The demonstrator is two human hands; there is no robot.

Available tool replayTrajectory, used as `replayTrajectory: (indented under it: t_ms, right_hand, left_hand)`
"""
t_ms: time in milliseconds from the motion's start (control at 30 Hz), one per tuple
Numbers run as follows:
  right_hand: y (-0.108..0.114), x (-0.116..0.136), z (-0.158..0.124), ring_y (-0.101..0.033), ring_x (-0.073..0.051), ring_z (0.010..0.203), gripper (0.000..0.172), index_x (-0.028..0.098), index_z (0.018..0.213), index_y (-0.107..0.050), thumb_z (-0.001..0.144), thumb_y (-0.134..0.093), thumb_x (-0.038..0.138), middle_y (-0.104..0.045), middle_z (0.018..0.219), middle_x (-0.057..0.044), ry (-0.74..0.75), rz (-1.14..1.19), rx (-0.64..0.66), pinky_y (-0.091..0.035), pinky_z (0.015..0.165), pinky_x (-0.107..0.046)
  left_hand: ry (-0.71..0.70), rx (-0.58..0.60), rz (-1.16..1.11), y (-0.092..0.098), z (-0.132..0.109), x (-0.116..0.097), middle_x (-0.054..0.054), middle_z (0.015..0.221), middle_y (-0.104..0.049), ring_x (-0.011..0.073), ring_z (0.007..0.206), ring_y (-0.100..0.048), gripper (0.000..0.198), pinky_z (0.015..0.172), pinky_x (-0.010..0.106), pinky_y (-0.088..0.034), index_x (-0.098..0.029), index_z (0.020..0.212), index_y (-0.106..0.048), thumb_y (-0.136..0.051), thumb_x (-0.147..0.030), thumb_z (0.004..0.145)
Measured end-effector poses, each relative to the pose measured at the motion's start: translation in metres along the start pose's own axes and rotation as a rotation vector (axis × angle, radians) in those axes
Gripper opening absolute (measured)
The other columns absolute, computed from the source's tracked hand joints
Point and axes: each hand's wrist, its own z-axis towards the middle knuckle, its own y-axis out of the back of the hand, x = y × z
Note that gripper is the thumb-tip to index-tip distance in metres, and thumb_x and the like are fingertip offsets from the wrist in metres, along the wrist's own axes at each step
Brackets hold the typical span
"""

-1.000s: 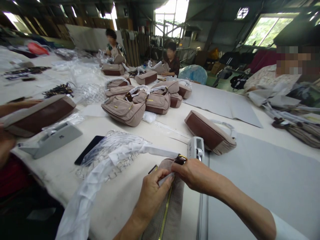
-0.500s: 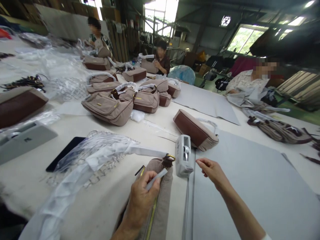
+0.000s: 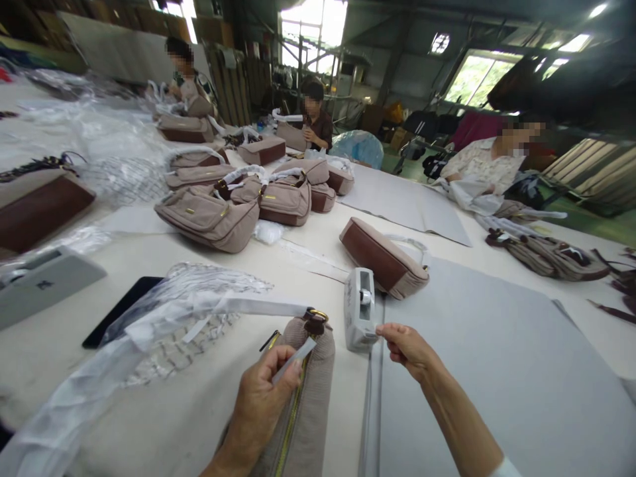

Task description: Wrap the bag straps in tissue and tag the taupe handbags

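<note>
My left hand (image 3: 265,391) pinches a narrow whitish strip (image 3: 294,360) between thumb and fingers, above a taupe fabric handbag (image 3: 318,384). The bag lies with its yellow-toothed zipper (image 3: 291,424) facing up; its lower part runs out of view. A strap wrapped in white paper (image 3: 199,310) leads left from a gold ring (image 3: 318,314) at the bag's end. To the right, my right hand (image 3: 410,350) is closed in a pinch at the front end of a pale grey tape dispenser (image 3: 354,318), seemingly on the clear tape end, which is hardly visible.
Beyond the dispenser lies another handbag (image 3: 385,258) with a brown base. Several more bags (image 3: 209,215) crowd the table's middle. A dark tablet-like slab (image 3: 116,315) and a second dispenser (image 3: 54,281) are at left. Grey sheets (image 3: 472,344) cover the right side. Three people sit across the table.
My right hand has moved left, up against the dispenser's front end. My left hand still holds the strip; it and the bag appear slightly farther left as the view shifts.
</note>
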Motion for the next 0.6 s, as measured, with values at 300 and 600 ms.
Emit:
replayTrajectory:
  t_ms: [300,600]
  right_hand:
    - [-0.010,-0.047,-0.015,-0.026,-0.005,0.042,0.045,0.018,0.064,-0.050,0.045,-0.076,0.049,-0.029,0.044,0.011,-0.021,0.114,-0.064,-0.022,0.040,-0.018]
    - [-0.028,-0.074,-0.034,-0.038,-0.010,0.049,0.037,0.016,0.060,-0.057,0.055,-0.072,0.050,-0.047,0.054,0.003,0.156,-0.034,-0.199,-0.031,0.045,-0.022]
  left_hand:
    - [-0.131,-0.099,0.181,0.003,0.000,-0.004,-0.004,0.064,-0.058,0.0113,0.059,-0.054,0.022,0.056,0.018,-0.042,-0.019,0.078,-0.061,-0.054,-0.040,0.081]
    - [-0.475,-0.290,0.367,-0.010,0.002,-0.006,-0.004,0.065,-0.064,0.0107,0.058,-0.060,0.008,0.057,0.018,-0.046,-0.019,0.077,-0.062,-0.056,-0.022,0.080]
